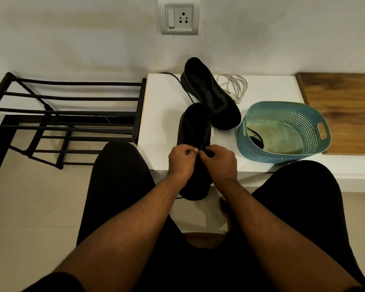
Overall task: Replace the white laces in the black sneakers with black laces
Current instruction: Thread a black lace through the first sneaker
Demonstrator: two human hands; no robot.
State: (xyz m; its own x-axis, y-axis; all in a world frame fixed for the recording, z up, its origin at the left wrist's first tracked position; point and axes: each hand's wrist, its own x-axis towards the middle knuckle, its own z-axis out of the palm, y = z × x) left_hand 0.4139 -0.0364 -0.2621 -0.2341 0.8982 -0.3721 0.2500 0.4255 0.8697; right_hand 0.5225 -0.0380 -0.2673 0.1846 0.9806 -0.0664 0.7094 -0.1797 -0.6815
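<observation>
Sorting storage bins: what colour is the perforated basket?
Teal-blue basket, clearest in the head view.

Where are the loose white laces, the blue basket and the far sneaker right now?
white laces (233,86), head view, middle of the loose pile.
blue basket (282,105), head view, far rim.
far sneaker (209,93), head view, eyelet area of its upper.

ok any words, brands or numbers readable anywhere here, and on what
None can be read.
Near sneaker and far sneaker: plain black, no logo visible.
Blue basket: no label shows.
Wall socket plate: a switch and pin holes only, no markings legible.
</observation>
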